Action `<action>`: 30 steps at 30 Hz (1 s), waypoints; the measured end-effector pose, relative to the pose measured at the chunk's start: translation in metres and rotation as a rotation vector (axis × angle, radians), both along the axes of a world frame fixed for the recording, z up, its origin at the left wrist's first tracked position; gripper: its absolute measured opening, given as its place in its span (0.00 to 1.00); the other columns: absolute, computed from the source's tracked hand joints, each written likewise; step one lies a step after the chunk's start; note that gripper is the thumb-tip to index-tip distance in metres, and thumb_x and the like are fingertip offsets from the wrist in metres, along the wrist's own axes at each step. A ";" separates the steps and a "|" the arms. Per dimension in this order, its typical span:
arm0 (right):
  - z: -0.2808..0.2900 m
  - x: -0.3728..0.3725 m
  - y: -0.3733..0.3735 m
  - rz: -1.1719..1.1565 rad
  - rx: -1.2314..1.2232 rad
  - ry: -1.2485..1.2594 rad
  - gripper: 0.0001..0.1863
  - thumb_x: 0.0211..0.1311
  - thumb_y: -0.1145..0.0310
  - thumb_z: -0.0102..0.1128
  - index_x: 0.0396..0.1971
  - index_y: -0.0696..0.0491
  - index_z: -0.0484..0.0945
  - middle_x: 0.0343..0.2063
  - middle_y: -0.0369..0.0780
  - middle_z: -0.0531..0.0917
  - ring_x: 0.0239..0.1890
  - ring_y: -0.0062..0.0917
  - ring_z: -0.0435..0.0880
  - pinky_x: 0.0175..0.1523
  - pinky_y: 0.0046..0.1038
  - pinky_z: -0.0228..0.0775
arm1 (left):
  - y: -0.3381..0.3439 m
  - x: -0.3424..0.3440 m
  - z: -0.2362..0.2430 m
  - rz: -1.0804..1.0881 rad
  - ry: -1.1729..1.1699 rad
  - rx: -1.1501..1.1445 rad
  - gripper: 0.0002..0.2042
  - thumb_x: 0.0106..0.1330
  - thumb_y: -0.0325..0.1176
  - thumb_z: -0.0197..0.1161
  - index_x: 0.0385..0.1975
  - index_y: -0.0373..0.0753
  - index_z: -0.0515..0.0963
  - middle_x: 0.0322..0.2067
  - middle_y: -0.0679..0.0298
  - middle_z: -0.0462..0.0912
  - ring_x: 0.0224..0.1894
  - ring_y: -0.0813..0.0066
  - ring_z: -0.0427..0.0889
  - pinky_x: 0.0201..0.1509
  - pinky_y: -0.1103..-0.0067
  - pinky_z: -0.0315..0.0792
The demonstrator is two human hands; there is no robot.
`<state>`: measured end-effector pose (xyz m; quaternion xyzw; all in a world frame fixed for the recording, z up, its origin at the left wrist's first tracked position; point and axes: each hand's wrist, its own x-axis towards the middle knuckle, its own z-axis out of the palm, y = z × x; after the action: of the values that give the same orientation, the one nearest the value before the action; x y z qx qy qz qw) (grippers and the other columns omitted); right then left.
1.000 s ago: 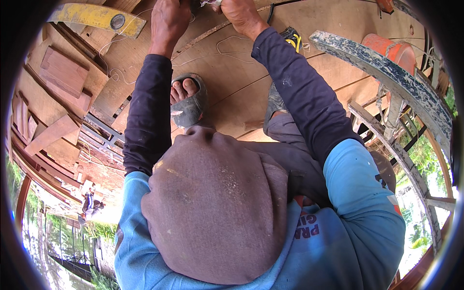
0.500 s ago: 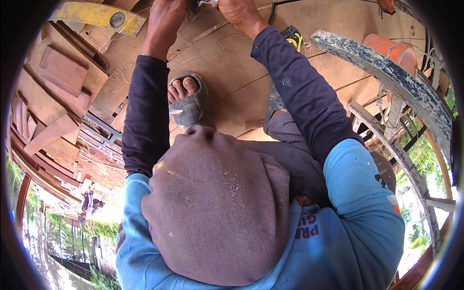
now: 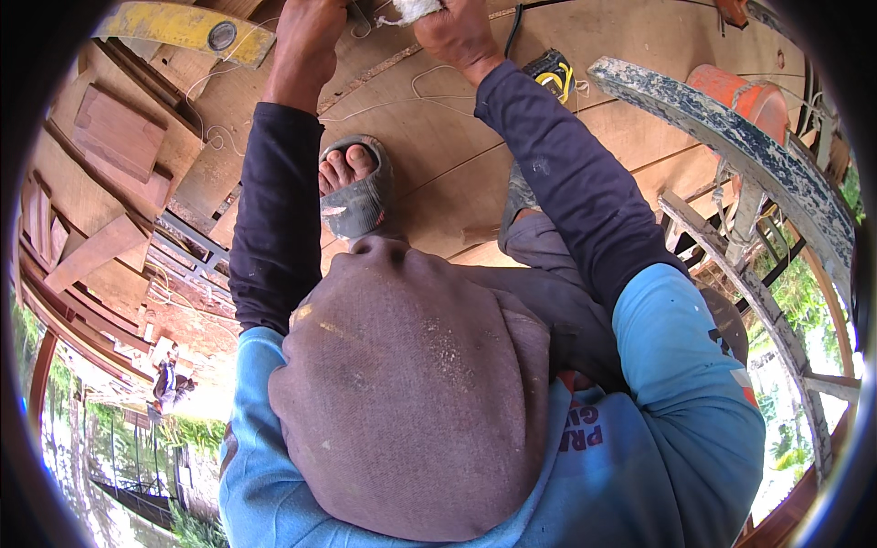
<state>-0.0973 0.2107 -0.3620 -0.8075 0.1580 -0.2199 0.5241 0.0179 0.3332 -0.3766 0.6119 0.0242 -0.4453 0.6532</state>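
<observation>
At the top edge my right hand point(image 3: 457, 36) is closed round a white, frayed-looking bundle point(image 3: 416, 9); whether it is cloth or wound string I cannot tell. My left hand point(image 3: 306, 41) is to its left, apart from it, with the fingers cut off by the picture's edge, so what it holds is hidden. A thin white string point(image 3: 420, 87) runs loosely over the wooden boards point(image 3: 438, 164) below both hands. Near my right wrist lies a black-and-yellow tape measure point(image 3: 553, 75).
A yellow spirit level point(image 3: 183, 29) and a reddish-brown wood block point(image 3: 119, 135) lie at left. On the right stand a paint-worn beam point(image 3: 703, 114) and an orange bucket point(image 3: 744, 100). My sandalled foot point(image 3: 356, 183) rests on the boards.
The white bundle at my right hand shows more and sits lower in the picture. My right hand has come slightly down; my left has shifted slightly left.
</observation>
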 end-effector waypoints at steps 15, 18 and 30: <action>-0.010 0.000 0.009 0.018 0.127 -0.050 0.18 0.58 0.68 0.49 0.45 0.61 0.78 0.43 0.47 0.81 0.48 0.36 0.81 0.54 0.30 0.72 | 0.004 -0.001 -0.011 0.028 0.020 -0.121 0.05 0.69 0.29 0.59 0.35 0.35 0.77 0.30 0.66 0.81 0.32 0.78 0.80 0.39 0.80 0.73; -0.012 0.001 0.014 -0.004 0.245 -0.062 0.17 0.60 0.68 0.48 0.44 0.60 0.78 0.42 0.46 0.82 0.47 0.34 0.81 0.54 0.29 0.72 | 0.006 0.001 -0.013 0.027 0.038 -0.121 0.05 0.69 0.29 0.58 0.35 0.34 0.77 0.31 0.65 0.81 0.33 0.77 0.80 0.39 0.80 0.73; -0.016 0.002 0.027 -0.048 0.696 -0.025 0.15 0.67 0.68 0.45 0.47 0.57 0.78 0.42 0.39 0.82 0.45 0.25 0.81 0.50 0.26 0.75 | 0.002 0.000 -0.007 0.037 0.038 -0.073 0.04 0.69 0.27 0.57 0.35 0.34 0.76 0.32 0.64 0.81 0.34 0.76 0.80 0.40 0.80 0.73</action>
<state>-0.0956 0.2372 -0.3783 -0.5739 0.2361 -0.1750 0.7644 0.0180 0.3355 -0.3835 0.5785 0.0317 -0.4454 0.6826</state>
